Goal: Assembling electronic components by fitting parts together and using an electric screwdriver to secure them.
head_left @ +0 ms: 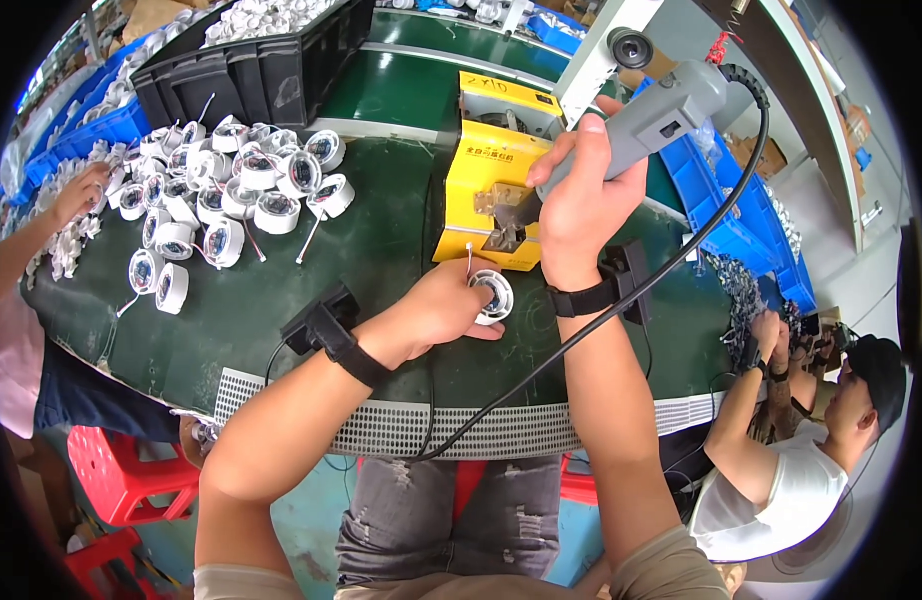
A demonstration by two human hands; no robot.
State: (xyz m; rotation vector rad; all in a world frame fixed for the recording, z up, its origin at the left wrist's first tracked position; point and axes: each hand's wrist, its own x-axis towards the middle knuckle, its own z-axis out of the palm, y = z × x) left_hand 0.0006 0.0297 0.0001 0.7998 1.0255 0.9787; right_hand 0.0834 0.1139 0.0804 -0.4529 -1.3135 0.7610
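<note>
My right hand [591, 205] is wrapped round a grey electric screwdriver [661, 115] with a black coiled cord. Its front end points down-left at the metal outlet of a yellow screw feeder [473, 190]; my hand hides part of it, and I cannot tell whether the tip touches. My left hand [433, 308] grips a round white housing [500, 296] just in front of the feeder. The housing's open side faces up, showing dark parts inside, and a short white wire stands up beside it. Both wrists wear black straps with small devices.
Many similar white housings [221, 190] lie heaped on the green table [371, 235] at left. Behind them stands a black crate [271, 75] of white parts. A co-worker's hand [81, 192] reaches in at left; another person [781, 460] works at right beside blue bins [736, 235]. The screwdriver's cable [581, 335] crosses my right forearm.
</note>
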